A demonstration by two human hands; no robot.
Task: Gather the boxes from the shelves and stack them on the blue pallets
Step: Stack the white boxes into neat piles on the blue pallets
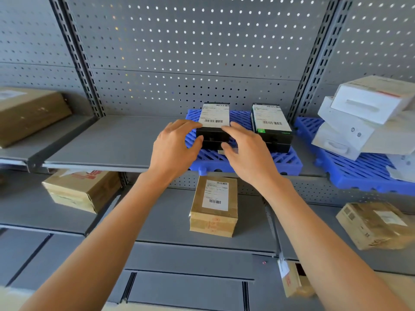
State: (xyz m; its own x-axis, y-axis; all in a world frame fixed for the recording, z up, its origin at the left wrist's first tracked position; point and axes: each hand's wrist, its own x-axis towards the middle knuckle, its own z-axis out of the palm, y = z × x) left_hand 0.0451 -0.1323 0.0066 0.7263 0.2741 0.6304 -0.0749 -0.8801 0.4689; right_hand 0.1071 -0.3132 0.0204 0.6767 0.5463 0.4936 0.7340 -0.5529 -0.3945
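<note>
A blue slatted pallet [280,162] lies on the upper grey shelf. On it stand two short stacks of black boxes with white barcode labels: the left stack [214,122] and the right stack [271,126]. My left hand [175,149] and my right hand [247,151] are at the near corners of the left stack, fingertips on its top edge and thumbs against its front face, fingers curved around the corners. A second blue pallet [350,173] at the right carries a tilted pile of white boxes [363,117].
Brown cardboard boxes remain on the shelves: one at upper left [29,113], one at lower left [83,189], one labelled box below the pallet [214,207], one at lower right [377,223]. Slotted uprights and a perforated back panel [190,52] bound the bays.
</note>
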